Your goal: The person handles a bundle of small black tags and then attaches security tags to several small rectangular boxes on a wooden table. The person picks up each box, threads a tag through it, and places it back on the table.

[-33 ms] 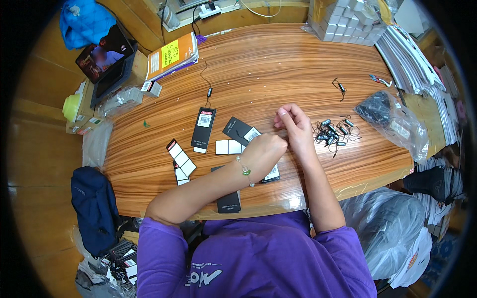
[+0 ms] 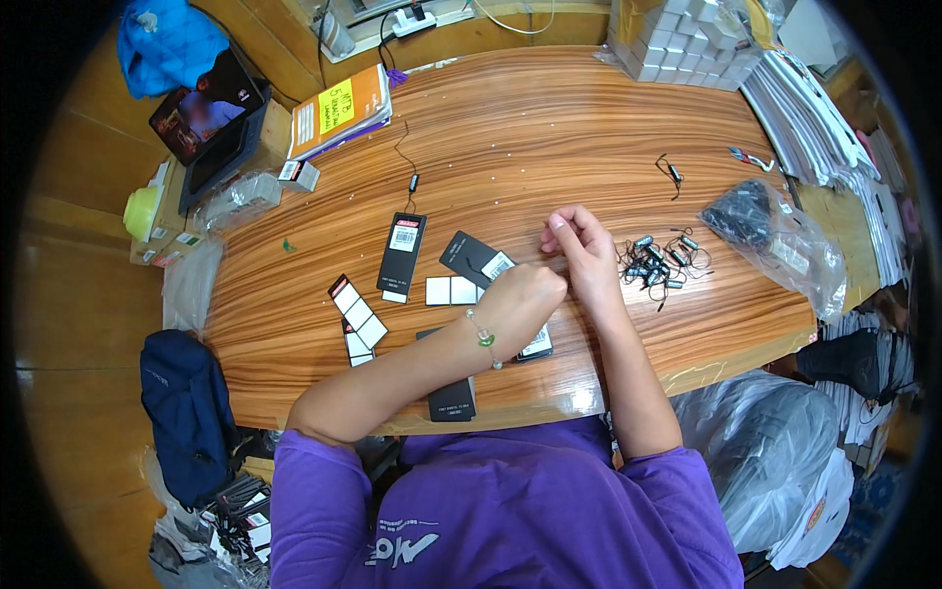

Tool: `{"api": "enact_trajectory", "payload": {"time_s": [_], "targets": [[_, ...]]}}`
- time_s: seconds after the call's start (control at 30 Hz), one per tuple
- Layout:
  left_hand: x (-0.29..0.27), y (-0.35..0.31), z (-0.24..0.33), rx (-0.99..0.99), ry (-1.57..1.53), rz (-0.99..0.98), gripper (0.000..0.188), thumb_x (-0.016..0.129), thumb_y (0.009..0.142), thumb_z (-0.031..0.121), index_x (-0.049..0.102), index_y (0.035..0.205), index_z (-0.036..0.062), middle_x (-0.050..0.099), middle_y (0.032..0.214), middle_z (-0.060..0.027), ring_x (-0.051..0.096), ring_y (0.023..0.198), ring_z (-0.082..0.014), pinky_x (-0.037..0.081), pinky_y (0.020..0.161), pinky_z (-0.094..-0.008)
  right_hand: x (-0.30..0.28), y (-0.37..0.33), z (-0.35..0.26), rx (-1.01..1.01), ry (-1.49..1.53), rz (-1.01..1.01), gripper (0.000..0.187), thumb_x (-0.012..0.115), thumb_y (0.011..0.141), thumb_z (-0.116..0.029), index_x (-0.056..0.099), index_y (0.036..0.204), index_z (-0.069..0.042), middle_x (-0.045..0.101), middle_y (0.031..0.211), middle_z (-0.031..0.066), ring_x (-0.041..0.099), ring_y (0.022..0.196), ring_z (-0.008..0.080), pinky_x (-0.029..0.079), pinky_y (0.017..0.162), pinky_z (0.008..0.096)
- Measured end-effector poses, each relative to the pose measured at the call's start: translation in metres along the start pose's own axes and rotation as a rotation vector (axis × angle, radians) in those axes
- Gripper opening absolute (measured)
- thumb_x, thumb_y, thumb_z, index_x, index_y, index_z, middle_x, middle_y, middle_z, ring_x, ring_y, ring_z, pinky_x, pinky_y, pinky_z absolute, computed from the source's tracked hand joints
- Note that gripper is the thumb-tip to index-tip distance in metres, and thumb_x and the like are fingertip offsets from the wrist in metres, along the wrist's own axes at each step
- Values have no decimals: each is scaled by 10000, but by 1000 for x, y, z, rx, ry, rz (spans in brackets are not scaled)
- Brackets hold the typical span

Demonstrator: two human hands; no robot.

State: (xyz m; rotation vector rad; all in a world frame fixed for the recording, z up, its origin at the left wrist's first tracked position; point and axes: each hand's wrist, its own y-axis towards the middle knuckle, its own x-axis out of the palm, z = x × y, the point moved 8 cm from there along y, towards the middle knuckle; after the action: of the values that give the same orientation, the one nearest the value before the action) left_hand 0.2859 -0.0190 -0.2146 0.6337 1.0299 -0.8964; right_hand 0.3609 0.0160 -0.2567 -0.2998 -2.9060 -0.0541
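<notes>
My left hand (image 2: 530, 297) is closed, knuckles up, over several hang tags; its fingertips are hidden. A black hang tag (image 2: 466, 253) with a dark cord shows just beyond it, above white label strips (image 2: 451, 291). To its right, my right hand (image 2: 587, 257) has its fingers curled in toward the thumb; anything between them is too small to make out. More black tags (image 2: 451, 401) lie under my left forearm. Another black tag (image 2: 400, 257) with a corded string seal (image 2: 413, 184) lies farther off. Right of my right hand is a pile of black string seals (image 2: 653, 263).
Label strips (image 2: 358, 312) lie at the left. A single string seal (image 2: 674, 175), cutting pliers (image 2: 753, 159) and a plastic bag (image 2: 785, 245) of black cords are at the right. Small white boxes (image 2: 677, 49) and paper stacks (image 2: 810, 123) stand behind. A phone (image 2: 201, 108) and notebooks (image 2: 343, 113) occupy the far left.
</notes>
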Motion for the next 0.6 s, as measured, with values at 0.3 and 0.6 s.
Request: {"api": "enact_trajectory", "payload": {"time_s": [0.3, 0.6], "targets": [[-2, 5, -3, -8, 21, -5, 40, 510, 685, -40, 548, 674, -36, 578, 678, -216, 601, 672, -345, 493, 602, -395, 0, 6, -1, -5, 13, 3, 142, 541, 880, -142, 545, 884, 0, 564, 720, 31, 517, 662, 83, 427, 621, 209], [-7, 4, -37, -128, -288, -29, 96, 584, 725, 14, 632, 805, -6, 634, 777, -174, 622, 699, -294, 493, 629, -358, -6, 5, -3, -23, -14, 19, 140, 545, 877, -141, 547, 878, -2, 569, 726, 31, 522, 660, 84, 429, 614, 206]]}}
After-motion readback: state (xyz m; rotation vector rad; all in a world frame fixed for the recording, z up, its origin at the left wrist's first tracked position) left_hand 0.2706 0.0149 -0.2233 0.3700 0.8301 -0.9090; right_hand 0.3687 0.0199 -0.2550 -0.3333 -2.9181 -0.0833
